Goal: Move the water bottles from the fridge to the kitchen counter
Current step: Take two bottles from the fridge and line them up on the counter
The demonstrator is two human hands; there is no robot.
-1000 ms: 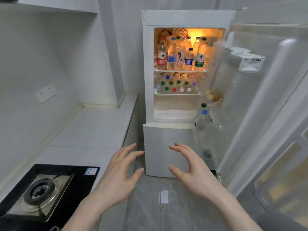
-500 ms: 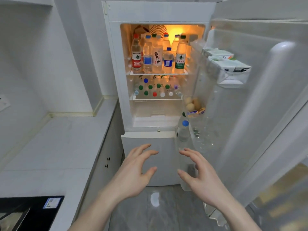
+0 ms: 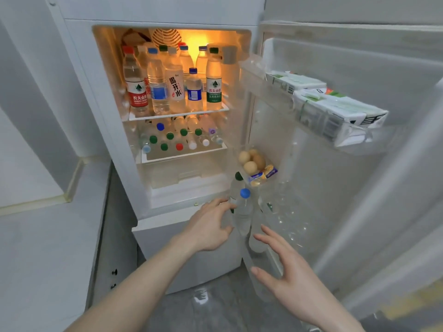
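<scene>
In front of the open white fridge (image 3: 79, 97), a person reaches with both bare hands toward the lower rack of its swung-open door (image 3: 359, 188); the left hand (image 3: 208, 226) has its fingers loosely curved beside a clear plastic water bottle with a blue cap (image 3: 243, 212), fingertips at or just short of its side, contact too blurred to tell, with nothing gripped; the right hand (image 3: 290, 276) hovers lower and nearer the camera, fingers spread and straight, holding nothing; a second clear bottle with a dark green cap (image 3: 237, 178) stands just behind the blue-capped one in the same door rack; on the lit upper shelf (image 3: 177, 115) stands a row of upright clear water bottles (image 3: 175, 87) with red, blue, white and green labels; on the shelf below, more bottles lie on their sides (image 3: 182, 137), their green, blue, red and white caps facing outward; several brown eggs (image 3: 250, 161) sit in a middle door compartment, beside a small yellow-and-blue packet (image 3: 263, 174); white cartons with green print (image 3: 330, 104) fill the top door rack; the pale grey kitchen surface (image 3: 48, 248) runs along the left, beside the fridge, with no bottle on the part in view; grey tiled floor (image 3: 215, 307) shows below the arms.
</scene>
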